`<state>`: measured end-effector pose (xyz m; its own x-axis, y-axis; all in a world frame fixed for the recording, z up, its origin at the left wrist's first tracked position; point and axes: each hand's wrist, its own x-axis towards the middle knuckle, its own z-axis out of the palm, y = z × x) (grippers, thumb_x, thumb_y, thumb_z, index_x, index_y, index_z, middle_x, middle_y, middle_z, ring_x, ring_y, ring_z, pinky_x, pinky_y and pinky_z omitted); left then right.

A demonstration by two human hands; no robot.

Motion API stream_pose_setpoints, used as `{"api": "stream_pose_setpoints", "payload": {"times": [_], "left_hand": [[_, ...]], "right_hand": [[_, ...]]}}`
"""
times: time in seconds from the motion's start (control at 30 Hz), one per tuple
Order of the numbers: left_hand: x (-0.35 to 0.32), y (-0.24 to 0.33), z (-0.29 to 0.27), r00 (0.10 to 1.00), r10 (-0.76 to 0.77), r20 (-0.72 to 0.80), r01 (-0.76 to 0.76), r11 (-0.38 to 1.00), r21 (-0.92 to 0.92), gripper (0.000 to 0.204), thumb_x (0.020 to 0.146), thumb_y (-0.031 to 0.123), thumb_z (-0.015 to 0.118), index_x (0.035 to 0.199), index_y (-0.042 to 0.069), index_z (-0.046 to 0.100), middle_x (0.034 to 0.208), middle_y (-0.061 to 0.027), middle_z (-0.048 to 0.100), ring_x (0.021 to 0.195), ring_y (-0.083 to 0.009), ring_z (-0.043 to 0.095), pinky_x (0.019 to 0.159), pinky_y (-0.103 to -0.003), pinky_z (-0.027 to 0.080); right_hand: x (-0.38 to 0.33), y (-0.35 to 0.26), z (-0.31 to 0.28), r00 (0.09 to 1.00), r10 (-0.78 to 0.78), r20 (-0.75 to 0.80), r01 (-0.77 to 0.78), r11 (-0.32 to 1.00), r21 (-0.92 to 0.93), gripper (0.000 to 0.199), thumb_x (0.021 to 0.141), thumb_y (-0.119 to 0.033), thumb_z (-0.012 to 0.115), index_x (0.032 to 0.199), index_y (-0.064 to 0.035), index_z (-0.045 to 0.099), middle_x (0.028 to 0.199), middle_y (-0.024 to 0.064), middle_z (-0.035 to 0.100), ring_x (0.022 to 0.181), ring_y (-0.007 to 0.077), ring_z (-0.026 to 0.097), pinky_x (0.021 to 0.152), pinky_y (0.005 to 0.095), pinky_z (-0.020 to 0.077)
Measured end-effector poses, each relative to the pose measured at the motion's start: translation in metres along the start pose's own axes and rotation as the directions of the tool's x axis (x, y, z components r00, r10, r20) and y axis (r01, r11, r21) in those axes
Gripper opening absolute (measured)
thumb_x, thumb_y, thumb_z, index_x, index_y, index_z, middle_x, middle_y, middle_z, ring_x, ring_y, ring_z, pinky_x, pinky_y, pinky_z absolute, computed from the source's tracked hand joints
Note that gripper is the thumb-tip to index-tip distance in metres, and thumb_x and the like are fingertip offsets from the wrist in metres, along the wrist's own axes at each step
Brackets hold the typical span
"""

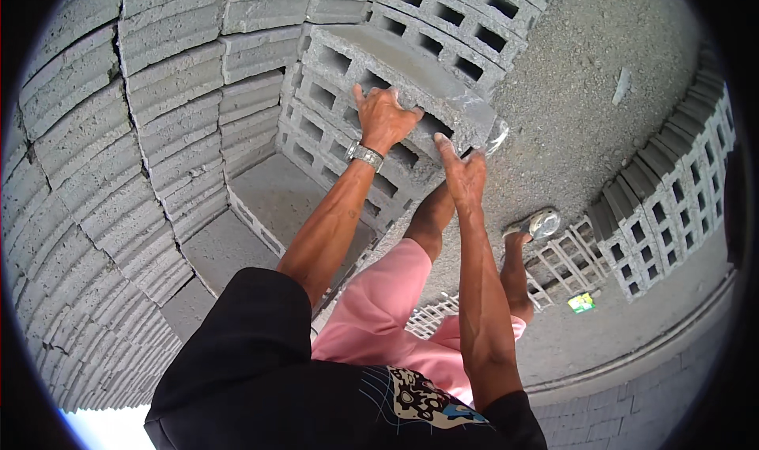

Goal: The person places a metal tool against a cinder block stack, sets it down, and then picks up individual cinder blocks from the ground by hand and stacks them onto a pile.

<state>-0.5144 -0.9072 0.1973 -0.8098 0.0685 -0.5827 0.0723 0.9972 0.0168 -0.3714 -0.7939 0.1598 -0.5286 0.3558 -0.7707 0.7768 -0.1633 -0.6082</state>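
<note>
A grey hollow concrete block lies on top of a short stack, its row of rectangular holes facing me. My left hand, with a metal watch on its wrist, grips the block's holed face. Its fingers bend into a hole and are partly hidden. Farther right, my right hand holds the same block near its right end, fingertips hooked at the holes there. More hollow blocks sit directly beneath, their holes also toward me.
A tall wall of stacked blocks rises on the left. Another stack stands behind. Gravelly ground lies right, with a row of blocks, a slatted grey frame and a green-yellow packet. My shoe is beside the frame.
</note>
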Motion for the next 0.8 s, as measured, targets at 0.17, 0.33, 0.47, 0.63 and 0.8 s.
{"api": "stream_pose_setpoints", "payload": {"times": [0.17, 0.33, 0.47, 0.63, 0.8], "left_hand": [[0.032, -0.029, 0.018, 0.998, -0.063, -0.025, 0.064, 0.998, 0.019, 0.071, 0.068, 0.049, 0.076, 0.111, -0.007, 0.067, 0.106, -0.0242, 0.067, 0.111, -0.0301, 0.06, 0.118, -0.047, 0.011], [0.028, -0.021, 0.021, 0.999, -0.038, -0.006, 0.038, 0.999, -0.013, 0.067, 0.067, 0.047, 0.076, 0.107, -0.006, 0.069, 0.097, -0.0226, 0.069, 0.108, -0.0299, 0.061, 0.119, -0.048, 0.011], [0.029, -0.038, 0.043, 0.972, 0.039, -0.233, -0.034, 0.999, 0.028, 0.057, 0.068, 0.046, 0.076, 0.1, -0.001, 0.072, 0.09, -0.0174, 0.07, 0.107, -0.0281, 0.061, 0.119, -0.05, 0.009], [0.03, -0.036, 0.053, 0.984, 0.065, -0.163, -0.06, 0.998, 0.037, 0.066, 0.069, 0.045, 0.075, 0.108, -0.007, 0.068, 0.101, -0.0224, 0.068, 0.11, -0.0306, 0.059, 0.119, -0.049, 0.007], [0.028, -0.052, 0.028, 0.982, 0.144, -0.119, -0.121, 0.975, 0.187, 0.068, 0.075, 0.047, 0.073, 0.113, -0.009, 0.065, 0.114, -0.0244, 0.065, 0.113, -0.0334, 0.059, 0.114, -0.043, 0.027]], "right_hand": [[0.036, 0.02, 0.047, 0.996, -0.084, 0.029, 0.086, 0.993, -0.078, 0.085, 0.075, -0.059, 0.071, 0.116, 0.0144, 0.057, 0.107, 0.0295, 0.065, 0.112, 0.0459, 0.05, 0.104, 0.0487, 0.0292], [0.042, 0.04, 0.046, 0.995, -0.096, -0.026, 0.091, 0.986, -0.138, 0.079, 0.078, -0.06, 0.067, 0.11, 0.0111, 0.061, 0.1, 0.0264, 0.069, 0.099, 0.041, 0.059, 0.105, 0.0471, 0.0238], [0.029, 0.014, 0.041, 0.997, 0.039, 0.062, -0.02, 0.96, -0.281, 0.077, 0.081, -0.059, 0.063, 0.111, 0.0118, 0.06, 0.095, 0.028, 0.069, 0.1, 0.0387, 0.064, 0.11, 0.0489, 0.0177], [0.023, -0.001, 0.03, 0.988, 0.106, 0.113, -0.076, 0.967, -0.242, 0.085, 0.084, -0.057, 0.06, 0.122, 0.0185, 0.052, 0.118, 0.0344, 0.06, 0.124, 0.0423, 0.052, 0.114, 0.054, 0.0201], [0.014, 0.027, -0.013, 0.96, -0.028, 0.279, 0.034, 0.999, -0.017, 0.097, 0.082, -0.061, 0.064, 0.132, 0.0187, 0.044, 0.14, 0.0367, 0.042, 0.135, 0.0425, 0.041, 0.116, 0.0487, 0.0264]]}}
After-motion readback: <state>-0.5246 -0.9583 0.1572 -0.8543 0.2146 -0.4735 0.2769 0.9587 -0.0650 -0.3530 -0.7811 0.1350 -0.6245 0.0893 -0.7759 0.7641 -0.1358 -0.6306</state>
